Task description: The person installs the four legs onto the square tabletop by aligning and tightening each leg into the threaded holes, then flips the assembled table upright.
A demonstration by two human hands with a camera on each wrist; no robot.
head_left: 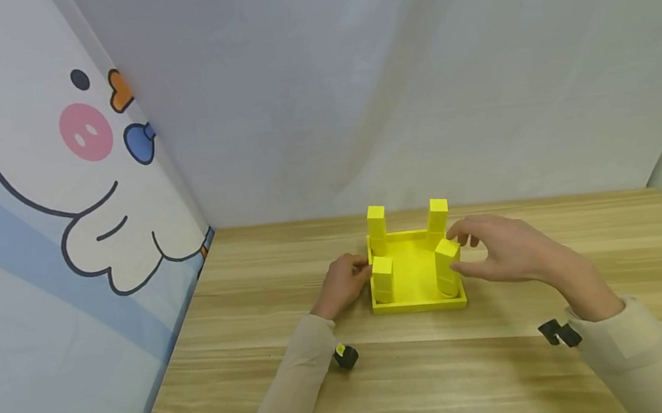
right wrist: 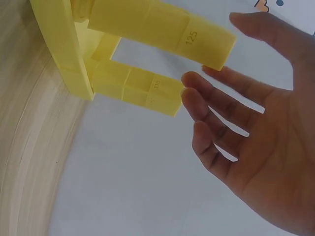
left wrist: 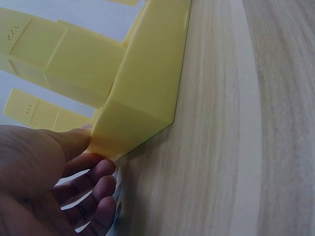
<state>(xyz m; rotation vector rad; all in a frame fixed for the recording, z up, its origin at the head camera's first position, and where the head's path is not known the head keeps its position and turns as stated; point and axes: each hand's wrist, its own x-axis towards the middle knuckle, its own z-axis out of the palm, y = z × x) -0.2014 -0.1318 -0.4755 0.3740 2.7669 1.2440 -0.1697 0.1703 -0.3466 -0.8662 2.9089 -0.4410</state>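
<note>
A shallow yellow tray (head_left: 417, 306) on the table carries a square yellow column near each corner. My left hand (head_left: 344, 284) pinches the tray's left wall between thumb and index finger, as the left wrist view shows. Beside it stands the front-left column (head_left: 383, 278). My right hand (head_left: 508, 248) is at the front-right column (head_left: 447, 265), thumb and fingers spread to either side of its top. In the right wrist view this column (right wrist: 162, 27) bears the number 125 and leans a little, and the fingers are loosely bent around its end without closing on it.
Two more columns, back-left (head_left: 377, 228) and back-right (head_left: 438, 219), rise from the tray's far corners. The wooden table (head_left: 422, 378) ends at a pale grey curtain (head_left: 356, 96) behind the tray. A cartoon-printed panel (head_left: 40, 264) borders the left side.
</note>
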